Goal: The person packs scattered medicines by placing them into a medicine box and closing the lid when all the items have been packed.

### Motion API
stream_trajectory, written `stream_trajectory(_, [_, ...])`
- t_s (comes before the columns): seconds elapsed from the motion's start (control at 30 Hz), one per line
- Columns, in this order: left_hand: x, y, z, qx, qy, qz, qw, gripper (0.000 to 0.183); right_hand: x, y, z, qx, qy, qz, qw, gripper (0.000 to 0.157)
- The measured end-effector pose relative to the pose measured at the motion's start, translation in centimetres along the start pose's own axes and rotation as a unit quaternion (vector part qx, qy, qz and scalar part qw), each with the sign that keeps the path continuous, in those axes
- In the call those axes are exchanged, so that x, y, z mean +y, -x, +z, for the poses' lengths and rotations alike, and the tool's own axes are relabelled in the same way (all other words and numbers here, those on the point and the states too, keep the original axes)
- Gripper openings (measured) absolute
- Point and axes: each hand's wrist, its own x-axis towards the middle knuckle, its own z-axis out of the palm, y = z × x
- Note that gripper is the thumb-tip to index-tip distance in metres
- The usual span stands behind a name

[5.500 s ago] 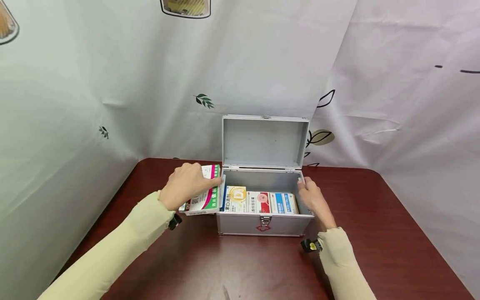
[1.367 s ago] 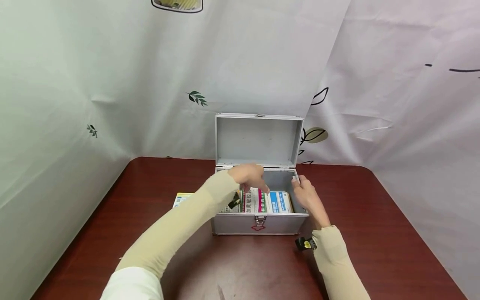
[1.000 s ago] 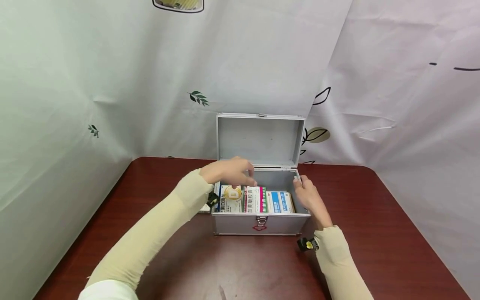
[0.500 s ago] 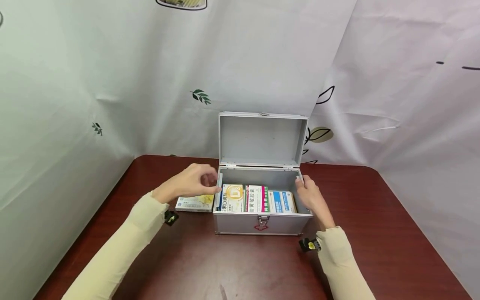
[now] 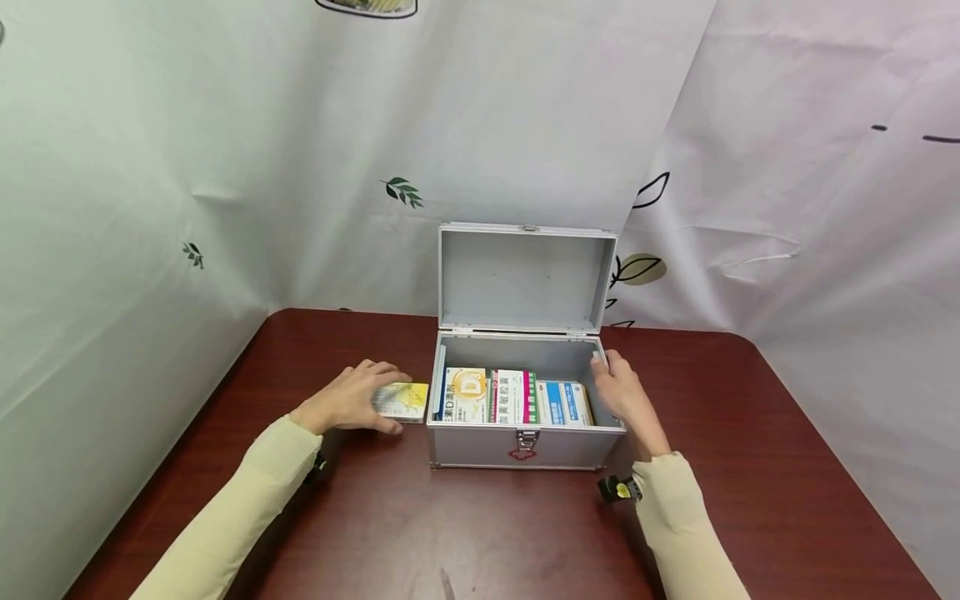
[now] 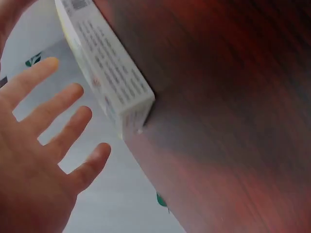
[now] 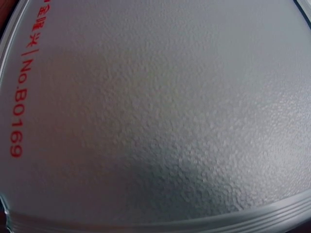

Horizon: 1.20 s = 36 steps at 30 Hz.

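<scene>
My left hand is low over the table, left of the case, with its fingers spread about a white and yellow medicine box. In the left wrist view, the fingers of the left hand look straight and apart from that box. The silver medicine case has its lid raised. My right hand grips the case's right rim, thumb on the inner side. Inside are a D3 drops box, a white, pink and green box and a blue and white box.
The raised lid stands upright behind the case, near the pale curtain. The case rests on a dark red table. The right wrist view is filled by the case's textured side with red print.
The white, pink and green box, held by my left hand earlier, now stands in the case. My left hand has gone left and down to the yellow box. My right hand stays on the rim.
</scene>
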Motion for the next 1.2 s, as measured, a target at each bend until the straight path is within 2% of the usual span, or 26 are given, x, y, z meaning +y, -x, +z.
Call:
stream_trajectory(0.13, [0.5,-0.5,0.4,-0.024,-0.012,0.008,0.9996,0.081,0.0,0.0,0.0,-0.004,-0.005,0.009,1.000,0.048])
stream_trajectory(0.27, [1.1,-0.9,0.7,-0.053,-0.012,0.000,0.9985,0.080,0.0,-0.1,0.1,-0.003,-0.008,0.007,1.000,0.047])
stream_trajectory(0.53, [1.9,-1.4,0.5,-0.063,-0.017,-0.026,0.9975,0.075,-0.1,-0.1,0.1,0.000,0.000,0.003,1.000,0.048])
stream_trajectory(0.67, [2.0,-1.3,-0.3,-0.074,-0.020,-0.042,0.9962,0.075,0.0,0.0,0.0,0.002,-0.004,0.003,1.000,0.047])
stream_trajectory(0.87, [2.4,-1.0,-2.2,-0.065,-0.040,-0.037,0.9964,0.074,0.2,0.0,-0.1,-0.003,-0.010,0.008,1.000,0.049])
stream_trajectory(1.03, [2.9,-0.8,-3.4,-0.072,-0.041,-0.036,0.9959,0.073,0.2,0.1,-0.1,-0.009,-0.019,0.012,1.000,0.050])
stream_trajectory(1.2, [3.2,-0.6,-4.3,-0.072,-0.063,-0.052,0.9940,0.072,0.1,0.1,-0.1,-0.013,-0.024,0.019,0.999,0.052])
